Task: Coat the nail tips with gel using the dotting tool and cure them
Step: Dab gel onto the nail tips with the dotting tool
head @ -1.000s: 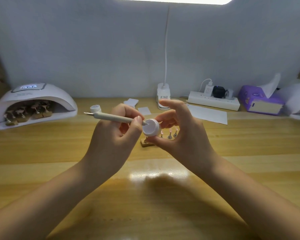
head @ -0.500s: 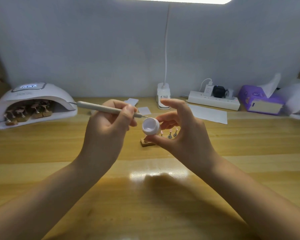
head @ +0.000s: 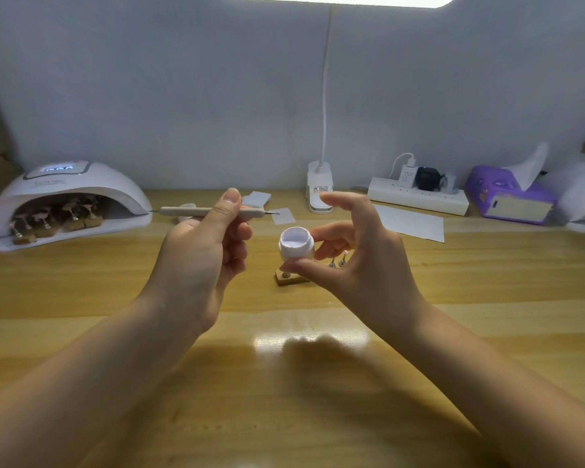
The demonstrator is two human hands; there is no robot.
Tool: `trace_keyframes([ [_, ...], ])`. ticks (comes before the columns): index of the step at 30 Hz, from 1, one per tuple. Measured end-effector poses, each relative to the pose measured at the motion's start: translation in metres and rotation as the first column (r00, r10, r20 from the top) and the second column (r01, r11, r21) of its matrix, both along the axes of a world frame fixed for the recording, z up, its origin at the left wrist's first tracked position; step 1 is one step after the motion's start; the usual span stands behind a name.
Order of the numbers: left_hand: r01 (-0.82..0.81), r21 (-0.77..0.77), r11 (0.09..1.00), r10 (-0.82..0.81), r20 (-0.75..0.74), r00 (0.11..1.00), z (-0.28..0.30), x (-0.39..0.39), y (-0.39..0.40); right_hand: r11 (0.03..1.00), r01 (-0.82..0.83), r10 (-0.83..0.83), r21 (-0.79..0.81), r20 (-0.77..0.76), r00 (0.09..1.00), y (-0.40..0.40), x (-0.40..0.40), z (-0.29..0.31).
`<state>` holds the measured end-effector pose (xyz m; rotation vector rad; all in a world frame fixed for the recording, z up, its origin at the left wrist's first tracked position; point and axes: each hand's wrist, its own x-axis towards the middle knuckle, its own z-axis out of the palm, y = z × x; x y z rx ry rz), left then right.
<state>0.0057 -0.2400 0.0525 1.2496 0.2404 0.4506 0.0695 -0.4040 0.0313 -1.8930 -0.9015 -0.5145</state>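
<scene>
The step looked like loading gel: the left hand [head: 203,251] pinched the dotting tool [head: 213,211] just left of the open gel pot [head: 296,246], gripped by the right hand [head: 358,265] above the wooden nail-tip stand [head: 289,278]; next, dab a tip.

A wooden tabletop [head: 81,332] of pale and darker planks carries a white curing lamp [head: 68,201] at the far left, with several small stands [head: 51,219] lined up inside its opening. Along the back edge sit a lamp base [head: 319,192], a white power strip [head: 417,199] with plugs in it, a purple tissue box [head: 509,197], and sheets of white paper [head: 411,222]. Near the middle rests a small wooden block [head: 289,278] with metal pegs.
</scene>
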Motion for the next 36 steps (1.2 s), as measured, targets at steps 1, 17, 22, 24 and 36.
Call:
trace_keyframes([
  [1,0.004,-0.009,1.0,-0.004,-0.004,1.0,0.0,0.0,0.0,1.0,-0.001,0.001,0.0,0.003,1.0,0.0,0.0,0.0],
  [17,-0.025,0.058,0.998,0.024,0.029,0.999,-0.008,0.0,-0.001,0.999,0.036,-0.035,0.011,-0.042,0.998,-0.003,0.005,-0.003],
  [22,-0.052,0.171,0.984,0.031,0.125,0.992,-0.013,0.002,-0.002,0.991,0.132,-0.131,0.003,-0.126,0.983,-0.013,0.023,-0.007],
  [24,-0.09,0.241,0.966,0.047,0.175,0.983,-0.019,0.002,-0.002,0.98,0.199,-0.196,-0.007,-0.204,0.959,-0.02,0.035,-0.01],
  [36,-0.132,0.508,0.851,-0.003,0.256,0.967,-0.05,0.005,-0.003,0.917,0.363,-0.397,-0.162,-0.315,0.862,-0.051,0.073,-0.045],
])
